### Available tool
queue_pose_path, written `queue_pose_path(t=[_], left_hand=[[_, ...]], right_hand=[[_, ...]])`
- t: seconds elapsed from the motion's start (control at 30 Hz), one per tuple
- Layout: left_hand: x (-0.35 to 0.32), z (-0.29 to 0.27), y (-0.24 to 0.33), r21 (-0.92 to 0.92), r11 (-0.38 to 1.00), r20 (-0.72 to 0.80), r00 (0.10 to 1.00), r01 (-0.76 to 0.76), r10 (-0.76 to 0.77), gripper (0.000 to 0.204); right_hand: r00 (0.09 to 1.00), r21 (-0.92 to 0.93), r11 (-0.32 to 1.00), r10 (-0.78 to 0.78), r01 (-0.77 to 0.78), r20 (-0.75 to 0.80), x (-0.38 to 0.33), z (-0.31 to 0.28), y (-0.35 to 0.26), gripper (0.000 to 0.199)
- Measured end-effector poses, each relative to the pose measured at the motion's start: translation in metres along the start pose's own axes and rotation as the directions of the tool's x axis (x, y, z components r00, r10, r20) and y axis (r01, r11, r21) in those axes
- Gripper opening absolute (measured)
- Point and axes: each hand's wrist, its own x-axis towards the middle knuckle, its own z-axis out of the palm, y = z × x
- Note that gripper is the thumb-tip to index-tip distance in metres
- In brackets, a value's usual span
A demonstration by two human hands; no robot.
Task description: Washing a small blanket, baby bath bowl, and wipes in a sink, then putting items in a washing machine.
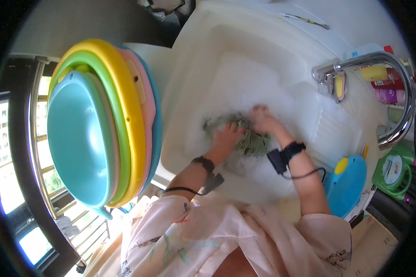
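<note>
A wet grey-green cloth (252,142) lies bunched in suds in a white sink (180,115). My left hand (224,138) rests on the cloth's left part, its fingers spread over the fabric. Close by on the right, my right hand (264,121) is curled at the cloth's upper edge, with a fold seemingly in its grasp. Motion and foam blur its fingertips. Each wrist wears a black strap with a small box and a cable.
Nested colourful plastic basins (83,138) stand at the left. A chrome faucet (328,76) arches over the right side, beside a ribbed washboard slope (335,124). A blue plastic lid-like piece (351,184) and a green jug (395,171) sit lower right. A toothbrush (307,20) lies on the far ledge.
</note>
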Motion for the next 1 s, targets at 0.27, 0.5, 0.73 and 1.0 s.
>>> queue_pose_path(t=[0.27,0.5,0.73,1.0], left_hand=[[-0.006,0.002,-0.004,-0.008,1.000,-0.062,0.998,-0.013,0.013,0.084],[-0.007,0.012,0.002,0.076,0.997,-0.186,0.982,-0.031,0.045,0.084],[-0.018,-0.002,0.003,0.118,0.992,-0.103,0.993,-0.044,0.056,0.083],[-0.011,0.008,0.002,0.069,0.997,-0.064,0.998,-0.025,0.030,0.085]], right_hand=[[0.969,-0.196,0.968,0.191,-0.160,0.154,0.057,-0.008,-0.009,0.039],[0.983,-0.221,0.965,0.164,-0.142,0.086,0.063,0.035,0.007,0.032],[0.942,-0.207,0.963,0.222,-0.172,0.252,0.048,-0.009,-0.027,0.032],[0.953,-0.249,0.932,0.211,-0.264,-0.218,0.068,0.044,-0.005,0.031]])
